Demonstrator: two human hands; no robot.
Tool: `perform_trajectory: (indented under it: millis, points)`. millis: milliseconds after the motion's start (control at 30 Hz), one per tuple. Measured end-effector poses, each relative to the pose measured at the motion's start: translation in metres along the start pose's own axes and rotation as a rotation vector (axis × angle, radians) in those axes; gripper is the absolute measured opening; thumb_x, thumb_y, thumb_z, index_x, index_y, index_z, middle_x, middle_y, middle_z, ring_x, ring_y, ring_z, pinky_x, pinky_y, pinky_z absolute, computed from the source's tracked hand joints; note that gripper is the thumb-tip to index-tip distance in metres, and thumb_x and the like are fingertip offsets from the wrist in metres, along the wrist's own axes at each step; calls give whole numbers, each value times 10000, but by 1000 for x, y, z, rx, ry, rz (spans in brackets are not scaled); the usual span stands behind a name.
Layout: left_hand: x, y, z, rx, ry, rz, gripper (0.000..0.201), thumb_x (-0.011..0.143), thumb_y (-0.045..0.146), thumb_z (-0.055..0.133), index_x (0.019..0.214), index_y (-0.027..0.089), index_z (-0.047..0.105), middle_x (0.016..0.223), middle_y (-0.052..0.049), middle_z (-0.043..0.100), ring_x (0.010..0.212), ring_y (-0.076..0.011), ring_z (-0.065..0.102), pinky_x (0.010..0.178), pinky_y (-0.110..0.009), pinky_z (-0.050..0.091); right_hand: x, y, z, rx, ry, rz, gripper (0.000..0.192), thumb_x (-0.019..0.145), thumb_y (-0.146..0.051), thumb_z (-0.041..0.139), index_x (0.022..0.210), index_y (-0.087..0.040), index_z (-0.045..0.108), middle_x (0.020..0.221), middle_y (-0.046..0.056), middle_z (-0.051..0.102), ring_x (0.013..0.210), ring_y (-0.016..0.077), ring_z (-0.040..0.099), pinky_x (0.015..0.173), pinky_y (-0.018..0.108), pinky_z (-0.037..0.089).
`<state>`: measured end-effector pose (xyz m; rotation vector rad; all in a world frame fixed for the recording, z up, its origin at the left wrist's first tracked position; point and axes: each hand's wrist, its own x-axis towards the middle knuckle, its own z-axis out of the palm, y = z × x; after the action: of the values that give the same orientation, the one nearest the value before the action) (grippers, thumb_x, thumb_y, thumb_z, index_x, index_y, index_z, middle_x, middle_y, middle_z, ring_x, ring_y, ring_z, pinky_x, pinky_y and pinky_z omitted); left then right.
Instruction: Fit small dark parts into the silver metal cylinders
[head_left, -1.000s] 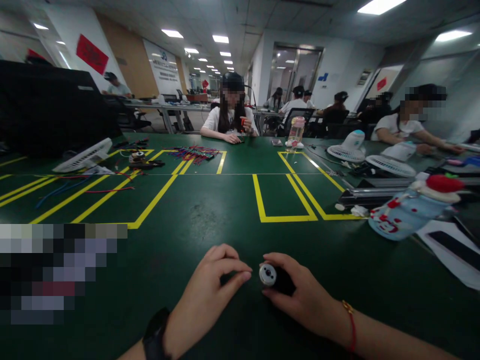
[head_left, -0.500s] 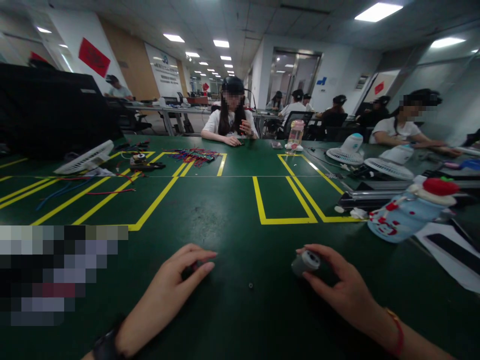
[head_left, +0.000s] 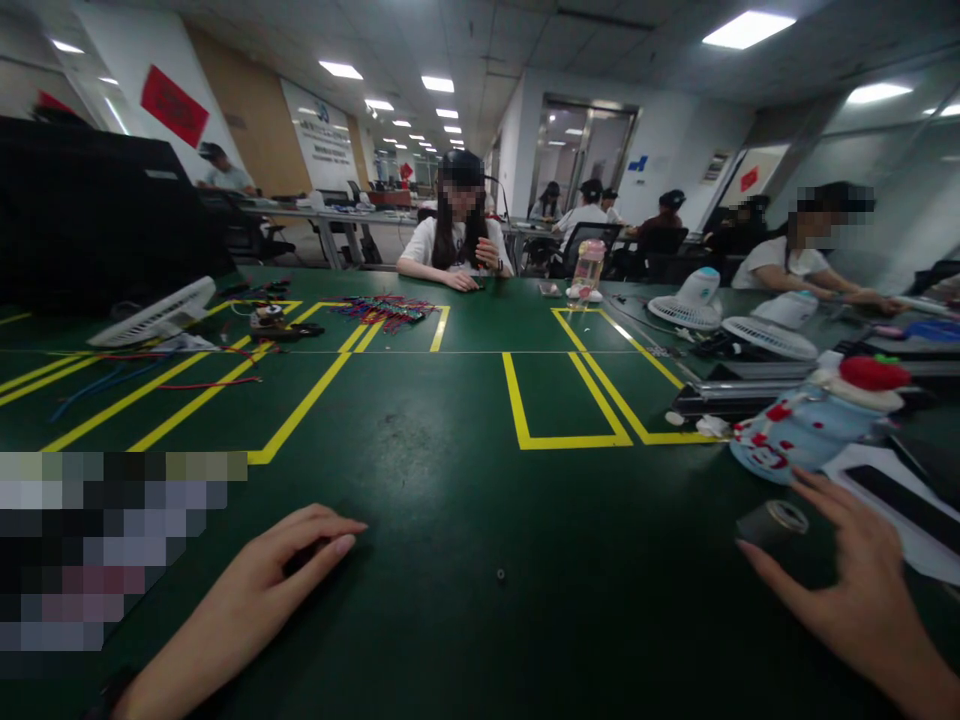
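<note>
Near the bottom edge, the left hand (head_left: 262, 585) lies on the dark green table mat (head_left: 450, 480) with the fingers curled over something small and dark; I cannot tell what it is, or if the hand really grips it. On the far right, the right hand (head_left: 862, 590) is spread with the fingers loose around a small dark cylinder with a silver ring on its top end (head_left: 772, 522). The cylinder stands on the mat, the fingertips are beside it, and I cannot tell if they press on it. Between the two hands a tiny dark round part (head_left: 500, 575) lies alone on the mat. Just behind the right hand a light blue bottle with red spots and a red cap (head_left: 810, 420) lies on its side. Farther away there are yellow tape lines (head_left: 562, 400), a white fan (head_left: 154, 315) on the left and a bundle of coloured wires (head_left: 390, 308). At the far side a person in a white shirt (head_left: 457, 235) sits at the table.
</note>
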<state>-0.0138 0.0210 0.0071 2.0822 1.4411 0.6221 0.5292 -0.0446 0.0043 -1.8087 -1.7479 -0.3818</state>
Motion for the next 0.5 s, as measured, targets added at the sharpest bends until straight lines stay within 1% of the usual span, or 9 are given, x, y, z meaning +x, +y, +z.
perform_trajectory:
  millis: [33,67,133,167,200,300,333,400,500]
  points:
    - [0,0,0,-5,0,-5,266,889,365,527,1125,315,640,1062,-17,658,979,-220,625,838,-310,520,0,-22,4,14,13,-105,717,657,-426,698,1301,-265,426,1359,138,430,1273,350,378,1056,523,270]
    - [0,-1,1,-5,-2,-7,264,889,368,526,1119,314,642,1060,-17,657,977,-218,625,835,-308,519,1,-46,9,63,-42,-201,673,673,-418,689,1287,-293,441,1357,104,436,1268,328,385,1055,525,273]
    - [0,-5,2,6,-7,-1,253,879,376,537,1096,316,652,1054,-14,657,973,-217,624,826,-300,521,5,-102,22,231,-294,-352,520,748,-403,636,1243,-351,487,1310,35,482,1216,253,439,1000,469,366]
    - [-1,-7,3,15,-12,3,249,875,378,541,1089,318,654,1054,-13,656,973,-216,623,826,-298,521,8,-130,29,299,-466,-362,497,780,-415,607,1258,-357,485,1323,26,474,1212,232,437,977,439,395]
    - [-2,-9,3,23,-18,4,247,875,377,542,1088,319,654,1058,-14,653,976,-215,622,831,-300,520,11,-155,36,360,-565,-365,492,785,-444,598,1258,-352,499,1326,26,471,1204,232,434,963,437,402]
    - [-4,-12,3,33,-20,4,252,882,377,534,1097,312,649,1067,-20,646,981,-217,621,855,-318,512,24,-204,50,444,-686,-424,243,815,-428,573,1029,-339,646,1208,-1,550,1136,218,459,946,450,381]
    - [-5,-11,3,32,-14,5,257,884,379,531,1102,309,648,1068,-23,646,981,-218,621,861,-324,511,27,-209,52,452,-686,-422,180,829,-399,560,951,-320,666,1151,-2,573,1104,205,474,938,443,379]
    - [-5,-10,3,27,-6,6,263,885,384,528,1105,306,649,1070,-23,648,983,-219,623,866,-329,510,30,-200,47,451,-656,-373,149,844,-354,537,881,-282,663,1076,10,590,1057,187,496,918,415,393]
    - [-3,-8,2,17,-3,13,261,878,388,536,1093,306,659,1052,-16,660,968,-212,632,850,-313,520,29,-153,28,373,-512,-289,150,831,-339,537,898,-259,645,1081,43,579,1064,195,505,895,380,421]
